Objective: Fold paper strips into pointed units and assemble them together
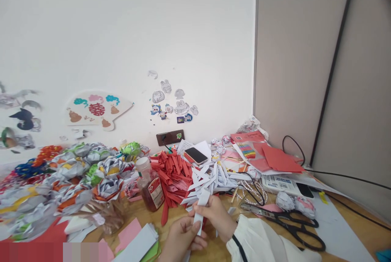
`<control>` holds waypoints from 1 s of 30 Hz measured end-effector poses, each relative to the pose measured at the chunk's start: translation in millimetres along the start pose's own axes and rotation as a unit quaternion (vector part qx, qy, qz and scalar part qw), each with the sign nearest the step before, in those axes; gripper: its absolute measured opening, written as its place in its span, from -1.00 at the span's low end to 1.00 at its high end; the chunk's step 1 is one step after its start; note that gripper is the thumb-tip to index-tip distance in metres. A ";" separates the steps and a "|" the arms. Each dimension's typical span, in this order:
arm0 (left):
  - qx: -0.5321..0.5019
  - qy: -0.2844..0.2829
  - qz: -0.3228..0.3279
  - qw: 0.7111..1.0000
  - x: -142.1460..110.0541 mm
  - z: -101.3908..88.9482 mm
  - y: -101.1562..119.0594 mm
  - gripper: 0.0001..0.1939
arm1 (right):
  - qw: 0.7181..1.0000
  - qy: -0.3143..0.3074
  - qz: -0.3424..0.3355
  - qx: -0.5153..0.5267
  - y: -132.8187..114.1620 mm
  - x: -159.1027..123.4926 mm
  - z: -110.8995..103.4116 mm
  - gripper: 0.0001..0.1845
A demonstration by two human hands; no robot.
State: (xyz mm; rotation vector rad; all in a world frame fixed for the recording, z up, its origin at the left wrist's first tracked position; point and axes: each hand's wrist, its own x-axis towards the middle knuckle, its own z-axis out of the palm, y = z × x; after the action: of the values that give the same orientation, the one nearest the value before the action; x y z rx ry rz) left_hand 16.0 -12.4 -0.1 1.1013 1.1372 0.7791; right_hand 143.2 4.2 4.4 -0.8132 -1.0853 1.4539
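A white paper strip (203, 199) stands between my two hands near the table's front edge. My left hand (182, 235) pinches its lower part between thumb and fingers. Higher up, my right hand (215, 215) grips the same strip with thumb and forefinger. Just beyond my fingers lies a pile of white paper strips (215, 176), and to its left a heap of red paper strips (174, 174). Left of my left hand is a small stack of coloured paper (139, 245), white on top with green and pink sheets. The strip's lowest end is partly hidden by my fingers.
Black-handled scissors (293, 225) lie at the right. A bottle of red-brown liquid (152, 192) stands left of the red heap. Crumpled paper flowers (70, 172) fill the left side. A phone (196, 155) and red paper sheets (282, 158) are farther back, before the wall.
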 end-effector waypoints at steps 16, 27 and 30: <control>-0.041 -0.028 0.020 0.999 3.5 -4.1 -2.5 -0.52 | 0.995 -0.056 -0.023 -0.074 -12.4 7.8 -14.8 -0.58; 0.138 0.159 0.238 0.948 -23.2 5.3 24.2 -0.67 | 0.814 0.025 -0.254 -0.522 2.2 -9.3 5.3 -0.84; 0.099 0.166 0.228 0.954 -15.8 -0.9 16.0 -0.63 | 0.823 0.020 -0.262 -0.504 4.0 -11.6 6.3 -0.86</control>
State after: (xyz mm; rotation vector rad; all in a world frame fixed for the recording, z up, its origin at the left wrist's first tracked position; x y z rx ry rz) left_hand 11.6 -21.8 19.9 1.4681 1.2769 1.2680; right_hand 138.0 -8.3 2.0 -1.1122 -1.8942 0.3073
